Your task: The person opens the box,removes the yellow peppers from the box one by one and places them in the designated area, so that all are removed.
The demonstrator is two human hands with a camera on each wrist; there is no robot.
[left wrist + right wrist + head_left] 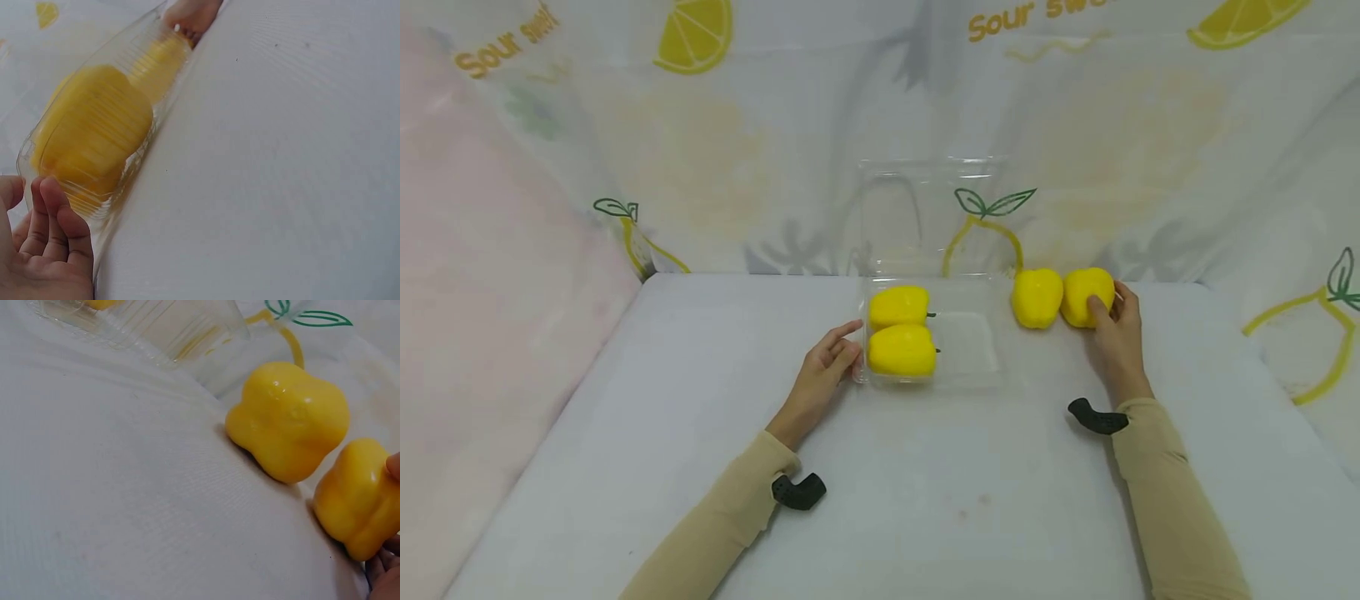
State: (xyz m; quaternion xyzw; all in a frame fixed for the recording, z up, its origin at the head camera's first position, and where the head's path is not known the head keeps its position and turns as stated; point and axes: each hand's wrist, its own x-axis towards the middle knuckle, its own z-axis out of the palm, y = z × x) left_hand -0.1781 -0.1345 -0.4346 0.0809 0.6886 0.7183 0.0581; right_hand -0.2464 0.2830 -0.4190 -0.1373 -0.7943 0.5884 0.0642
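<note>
A clear plastic clamshell container (966,354) lies with its lid (891,225) raised against the back cloth. In its left half are two yellow bell peppers, one (898,306) behind the other (902,350), stems toward the right. My left hand (822,375) pinches the container's left edge; the left wrist view shows the thumb and bent fingers at the rim. My right hand (1122,342) grips a yellow bell pepper (1086,296) by its right side, thumb in front. Just left of it stands another yellow bell pepper (290,422), outside the container.
The white-covered table (985,500) ends at a hanging cloth (820,125) printed with lemons and lettering. A pinkish cloth (490,250) hangs along the left. Black curved pieces (799,492) sit at both sleeve cuffs.
</note>
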